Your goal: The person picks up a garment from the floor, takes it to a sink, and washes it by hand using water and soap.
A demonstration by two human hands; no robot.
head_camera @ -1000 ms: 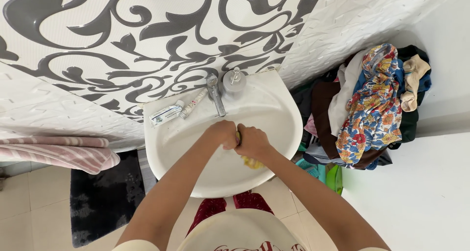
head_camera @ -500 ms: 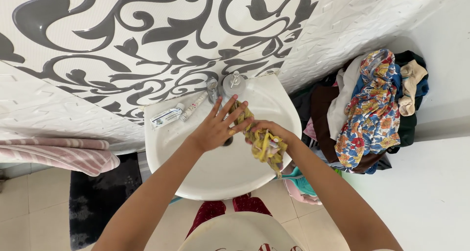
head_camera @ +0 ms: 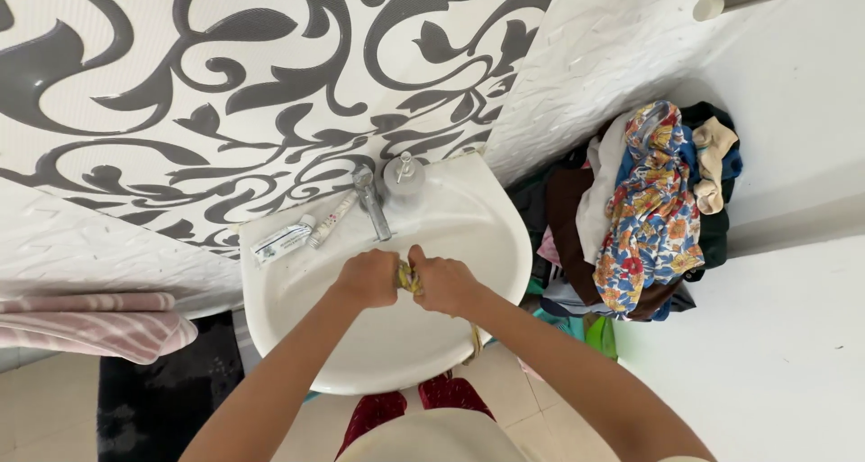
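Over the white wash basin (head_camera: 297,291) both my hands are clenched close together on a yellow patterned cloth (head_camera: 407,277). My left hand (head_camera: 369,277) grips its left end and my right hand (head_camera: 443,283) grips the right end, with only a small twisted piece showing between the fists. A strip of the cloth (head_camera: 475,340) hangs below my right wrist at the basin's front rim. The hands sit just in front of the chrome tap (head_camera: 370,201).
A toothpaste tube (head_camera: 281,240), a smaller tube (head_camera: 332,219) and a grey soap dispenser (head_camera: 404,177) stand on the basin's back ledge. A pile of clothes (head_camera: 644,210) lies at right. A striped towel (head_camera: 90,322) hangs at left over a dark mat (head_camera: 167,390).
My left hand was spread open by the tap with the cloth held loose in the right hand; now both fists have closed on the bunched cloth, lower over the basin.
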